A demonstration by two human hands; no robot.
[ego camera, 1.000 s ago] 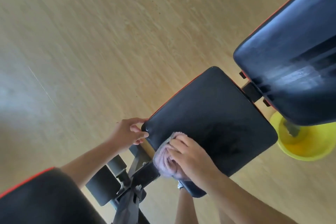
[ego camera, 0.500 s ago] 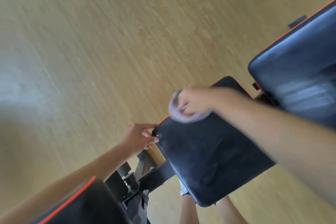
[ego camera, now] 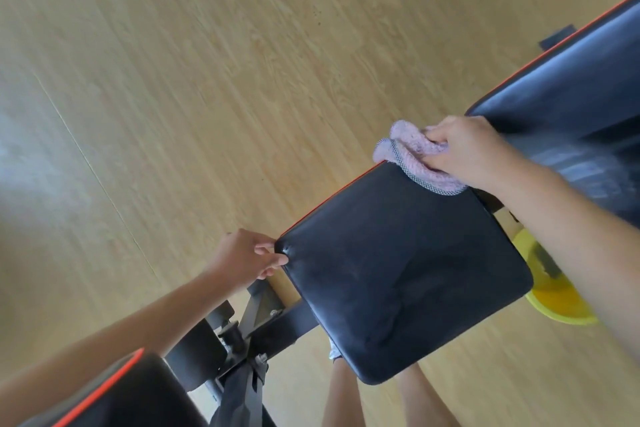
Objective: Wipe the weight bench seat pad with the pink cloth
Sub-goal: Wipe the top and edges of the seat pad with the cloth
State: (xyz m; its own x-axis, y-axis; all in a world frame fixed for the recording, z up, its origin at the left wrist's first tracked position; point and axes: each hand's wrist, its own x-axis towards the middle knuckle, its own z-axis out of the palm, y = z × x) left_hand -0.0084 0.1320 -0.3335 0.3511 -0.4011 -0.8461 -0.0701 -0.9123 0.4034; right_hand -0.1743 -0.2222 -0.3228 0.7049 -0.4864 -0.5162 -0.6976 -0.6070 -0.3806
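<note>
The cloth point(ego camera: 420, 158) is pale pink with a grey mesh-patterned hem. The seat pad point(ego camera: 398, 270) is black with orange edging. A yellow basin point(ego camera: 557, 305) sits on the light wood-grain floor point(ego camera: 207, 80).

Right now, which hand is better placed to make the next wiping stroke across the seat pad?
Right. The right hand already has the pink cloth bunched in its grip at the far corner of the seat pad; the left hand only steadies the near corner.

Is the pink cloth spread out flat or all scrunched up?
Scrunched up. The pink cloth is bunched in the right hand, with folds bulging out at the far corner of the seat pad.
</note>
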